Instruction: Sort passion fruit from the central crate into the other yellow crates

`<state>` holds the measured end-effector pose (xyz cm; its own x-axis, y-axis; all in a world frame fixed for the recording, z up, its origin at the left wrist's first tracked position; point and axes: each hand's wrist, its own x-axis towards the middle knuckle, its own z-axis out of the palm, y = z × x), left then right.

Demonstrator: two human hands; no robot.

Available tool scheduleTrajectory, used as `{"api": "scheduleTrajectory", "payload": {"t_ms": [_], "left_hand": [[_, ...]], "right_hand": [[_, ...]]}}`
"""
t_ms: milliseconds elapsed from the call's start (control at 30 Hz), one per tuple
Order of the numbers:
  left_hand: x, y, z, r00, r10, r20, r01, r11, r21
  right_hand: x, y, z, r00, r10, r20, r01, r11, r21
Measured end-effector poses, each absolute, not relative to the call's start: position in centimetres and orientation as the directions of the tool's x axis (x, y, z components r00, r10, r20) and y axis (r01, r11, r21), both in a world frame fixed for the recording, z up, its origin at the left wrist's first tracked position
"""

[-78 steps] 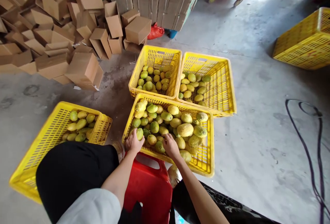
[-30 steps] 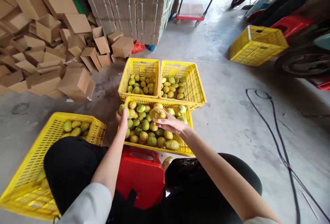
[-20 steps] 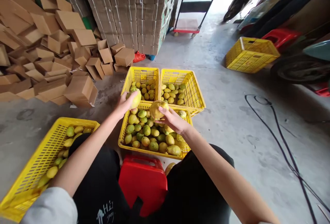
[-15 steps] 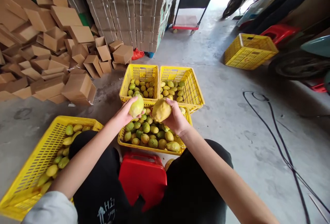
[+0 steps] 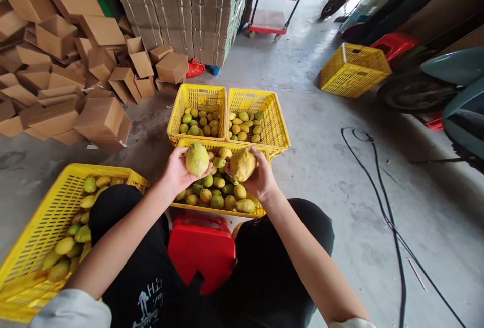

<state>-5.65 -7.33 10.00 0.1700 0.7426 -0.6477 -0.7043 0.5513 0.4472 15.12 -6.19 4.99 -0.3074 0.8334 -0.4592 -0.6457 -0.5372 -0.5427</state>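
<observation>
A greenish-yellow lemon [image 5: 197, 159] rests in my left hand [image 5: 176, 173], its fingers curled round the underside. My right hand [image 5: 263, 179] grips a yellower, bumpy lemon [image 5: 242, 164] from the right. Both hands are held apart over the near yellow crate [image 5: 223, 210], which is full of green and yellow lemons [image 5: 217, 201]. Just beyond it, two more yellow crates stand side by side: the left crate [image 5: 170, 125] and the right crate [image 5: 280, 121], each with lemons in the bottom.
Another yellow crate [image 5: 28, 237] of lemons stands by my left leg. A red stool [image 5: 202, 250] is between my legs. Cardboard boxes [image 5: 100, 119] are heaped at left. A hand cart [image 5: 267, 20], a yellow crate [image 5: 353, 73], a motorbike [image 5: 449, 91] and a black cable [image 5: 385, 207] lie beyond and right.
Both lemons have come slightly nearer to me and turned in my hands. My left palm now faces up more under its lemon. The view has shifted a little to the right and down.
</observation>
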Motion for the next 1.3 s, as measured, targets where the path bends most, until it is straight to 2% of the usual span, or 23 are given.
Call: {"api": "scheduleTrajectory", "payload": {"t_ms": [233,400,533,833,1000,1133,1300], "left_hand": [[-5.1,-6.4,7.6,0.172,0.774,-0.609,-0.650,0.554,0.521],[-4.8,-6.4,6.7,0.133,0.794,-0.593,-0.627,0.530,0.570],[-4.9,-6.5,6.3,0.155,0.816,-0.557,-0.608,0.523,0.597],[-4.8,-6.9,6.4,0.169,0.809,-0.563,-0.641,0.524,0.561],[-5.0,-7.1,6.9,0.193,0.824,-0.533,-0.722,0.487,0.491],[-5.0,-7.0,7.0,0.233,0.855,-0.464,-0.726,0.470,0.502],[-4.9,-7.0,6.9,0.155,0.840,-0.520,-0.702,0.465,0.540]], "right_hand": [[15.1,-6.1,4.9,-0.430,0.835,-0.342,-0.586,-0.547,-0.599],[14.7,-6.3,4.3,-0.341,0.860,-0.379,-0.554,-0.510,-0.658],[14.7,-6.5,4.0,-0.364,0.839,-0.405,-0.535,-0.544,-0.646],[14.3,-6.6,4.2,-0.346,0.843,-0.412,-0.528,-0.538,-0.657],[14.4,-6.5,4.9,-0.388,0.864,-0.322,-0.617,-0.502,-0.606],[14.7,-6.2,4.7,-0.314,0.894,-0.319,-0.644,-0.447,-0.620],[14.8,-6.1,4.1,-0.272,0.897,-0.350,-0.628,-0.441,-0.642]]}}
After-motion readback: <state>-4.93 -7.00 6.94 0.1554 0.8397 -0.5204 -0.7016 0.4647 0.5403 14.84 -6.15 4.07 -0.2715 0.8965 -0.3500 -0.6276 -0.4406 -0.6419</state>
